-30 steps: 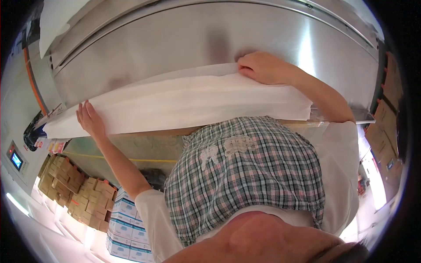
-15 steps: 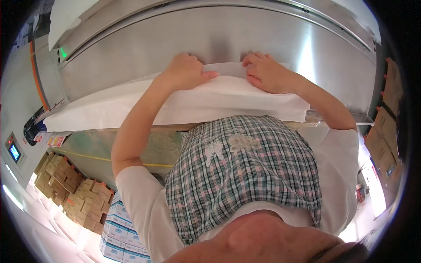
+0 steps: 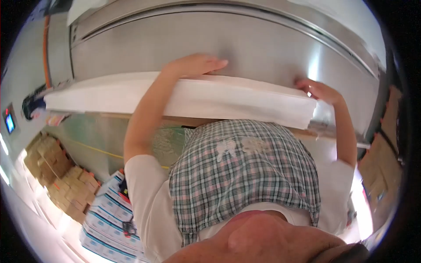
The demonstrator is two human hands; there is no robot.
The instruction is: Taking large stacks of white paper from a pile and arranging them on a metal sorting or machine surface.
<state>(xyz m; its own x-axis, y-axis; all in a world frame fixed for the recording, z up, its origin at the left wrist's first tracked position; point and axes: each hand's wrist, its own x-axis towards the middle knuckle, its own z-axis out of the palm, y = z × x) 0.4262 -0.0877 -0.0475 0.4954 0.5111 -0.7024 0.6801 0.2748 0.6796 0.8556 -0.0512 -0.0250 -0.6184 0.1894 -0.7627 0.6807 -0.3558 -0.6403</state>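
A long white sheet (image 3: 237, 103), paper or thin cloth, lies along the near edge of a metal work surface (image 3: 144, 48) and hangs down over its front. My left hand (image 3: 195, 65) rests flat at the sheet's far edge, left of the middle, its fingers stretched to the right. Nothing shows in it. At the sheet's right end is my right hand (image 3: 322, 92), slightly smeared by motion. Its fingers reach left over the metal beside the sheet's corner, with a bright gap between thumb and fingers. Whether they touch the sheet is hard to see.
A metal rail (image 3: 219, 8) runs across the back. At the left stands a grey panel with a small lit screen (image 3: 9, 122). Brown cartons (image 3: 72, 193) and white-and-blue boxes (image 3: 109, 219) are stacked at the lower left, more cartons (image 3: 381, 171) at the right.
My right hand has moved from near the middle to the sheet's right end. My left hand has flattened and shifted slightly right. The sheet's far edge now lies straighter along the metal.
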